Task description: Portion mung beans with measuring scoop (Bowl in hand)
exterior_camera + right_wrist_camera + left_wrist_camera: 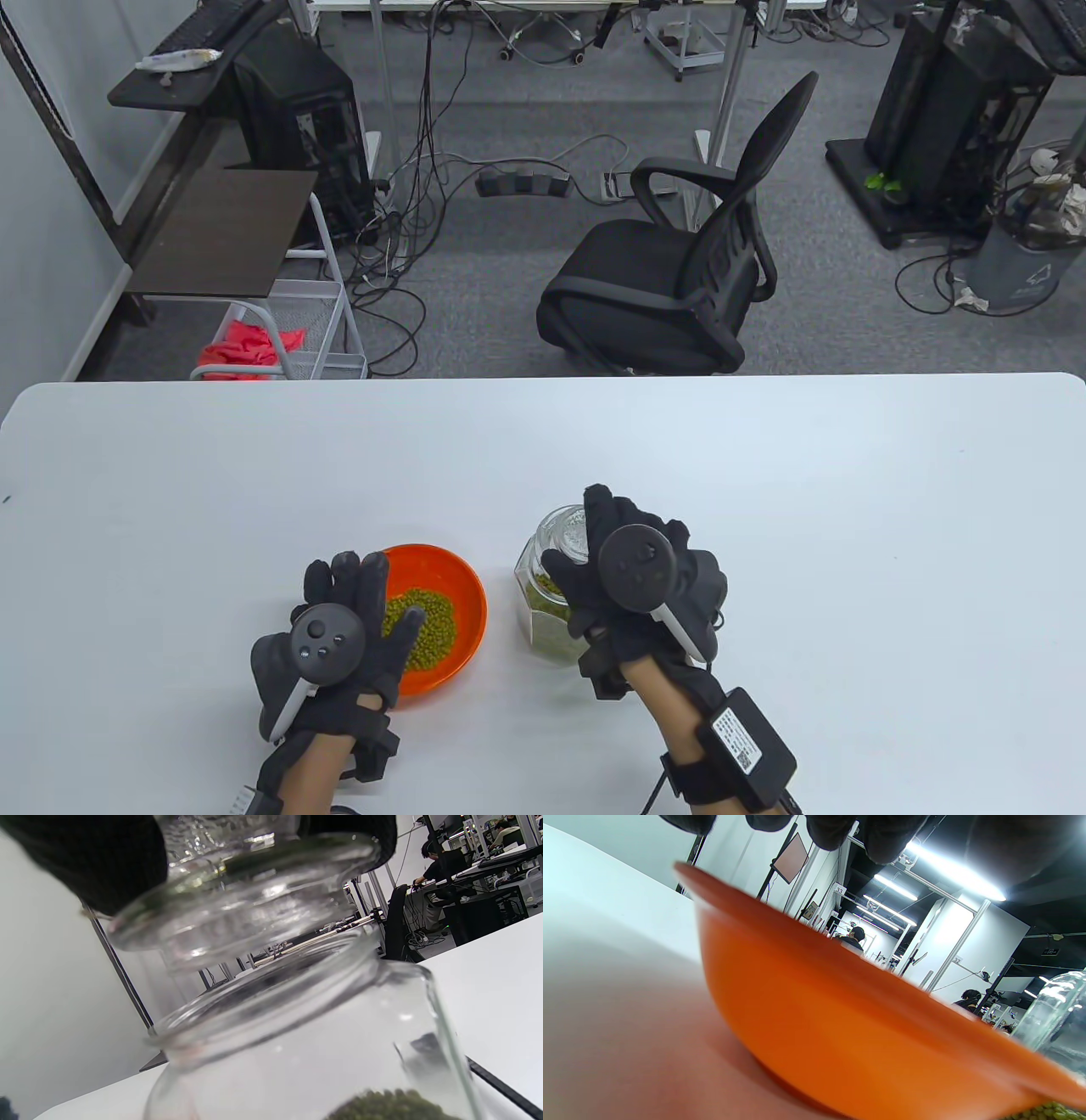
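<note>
- Table view: the left hand (339, 645) rests on the near-left rim of the orange bowl (462, 594), fingers spread over it; mung beans (424, 624) lie inside.
- The right hand (636, 577) grips a glass lid (237, 904), tilted just above the glass jar (543, 607) of beans.
- Both stand on the white surface (848, 526).
- Beyond, an office chair (679, 280).

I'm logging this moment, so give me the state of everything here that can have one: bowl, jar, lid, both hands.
Round orange plastic bowl: upright on the white table, holding a portion of green mung beans.
Clear glass jar: upright, mouth open, beans in the bottom.
Clear glass lid: off, held tilted just above the jar mouth.
Left hand: resting over the bowl's near rim.
Right hand: holds the lid.
</note>
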The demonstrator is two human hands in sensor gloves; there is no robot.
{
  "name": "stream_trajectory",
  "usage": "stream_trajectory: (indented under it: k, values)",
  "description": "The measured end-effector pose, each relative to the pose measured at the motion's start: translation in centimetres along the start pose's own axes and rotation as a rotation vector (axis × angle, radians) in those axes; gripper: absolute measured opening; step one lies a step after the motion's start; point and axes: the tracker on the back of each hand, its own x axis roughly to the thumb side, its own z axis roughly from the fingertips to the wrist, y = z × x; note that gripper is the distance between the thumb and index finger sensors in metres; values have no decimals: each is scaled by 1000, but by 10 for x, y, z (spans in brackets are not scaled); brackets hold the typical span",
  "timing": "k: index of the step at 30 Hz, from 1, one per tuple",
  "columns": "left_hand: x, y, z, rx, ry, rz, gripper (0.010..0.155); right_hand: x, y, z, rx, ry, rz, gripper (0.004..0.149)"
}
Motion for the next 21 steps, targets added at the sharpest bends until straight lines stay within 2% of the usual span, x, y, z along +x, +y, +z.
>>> stream_trajectory:
  k: [11,21]
  values:
    - [0,0,0,-5,2,0,80,-1,15,2,37,-7,34,82]
    - [-1,0,-1,-5,6,1,80,1,19,2,32,-18,61,83]
